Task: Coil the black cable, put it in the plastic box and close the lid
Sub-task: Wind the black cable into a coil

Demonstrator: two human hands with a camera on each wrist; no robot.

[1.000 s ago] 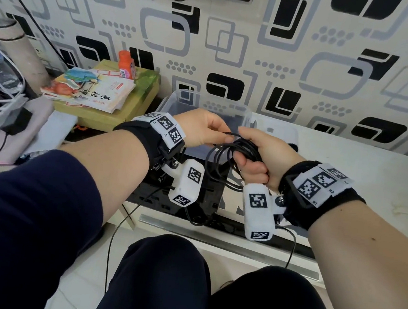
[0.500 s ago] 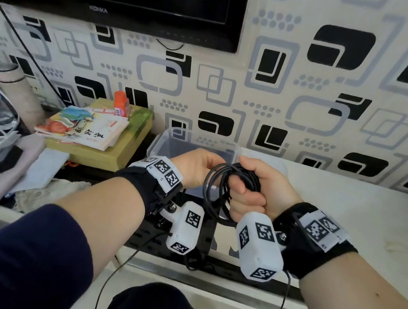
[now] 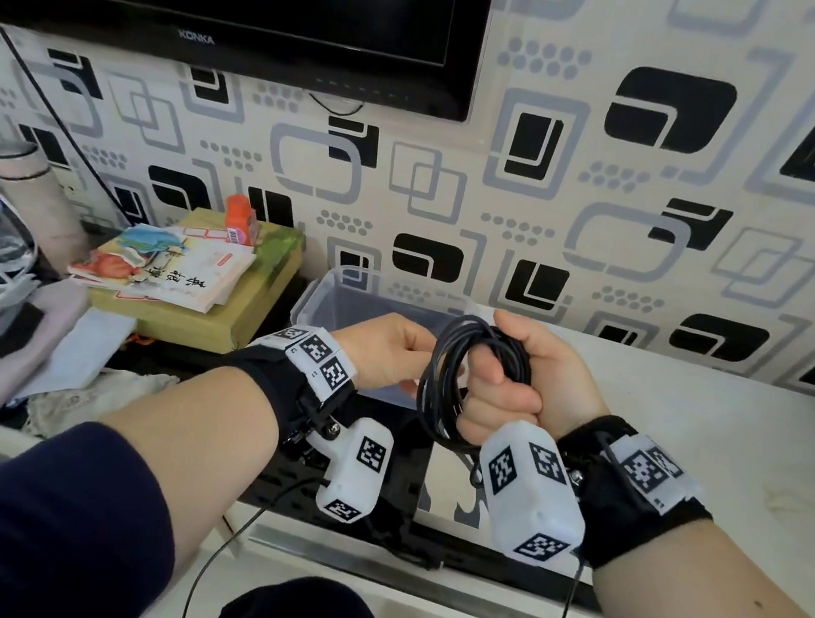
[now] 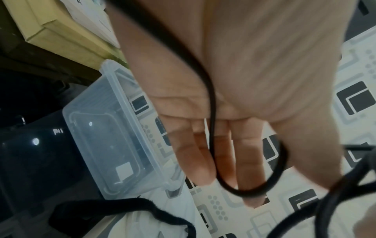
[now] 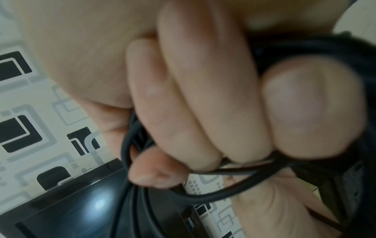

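Cable (image 3: 442,381) hangs coiled in several black loops from the right hand (image 3: 531,377), held above the near edge of the table (image 3: 691,424); in the head view that hand's grip is a tight fist round the top of the coil, thumb across the front. The left hand (image 3: 389,353) sits just beside the coil on its left, fingers reaching toward the loops, though how they meet the cable is hidden from this angle. Behind both hands the clear plastic box (image 3: 340,294) stands open on the table near its back edge, against the patterned wall. A stack of books (image 3: 177,273) lies to the left of the box, and a TV (image 3: 228,0) hangs on the wall above. From the left wrist, the left hand (image 4: 234,80) shows its palm with fingers (image 4: 195,161) loosely extended; one strand of cable (image 4: 212,122) runs down across the palm between the fingers and curves back in a loop beneath them, so the grip there is loose rather than clamped. The box (image 4: 114,128) lies beyond the fingers. From the right wrist, the right hand (image 5: 203,96) is curled hard, fingers (image 5: 195,99) wrapped round the bundled cable (image 5: 223,191).
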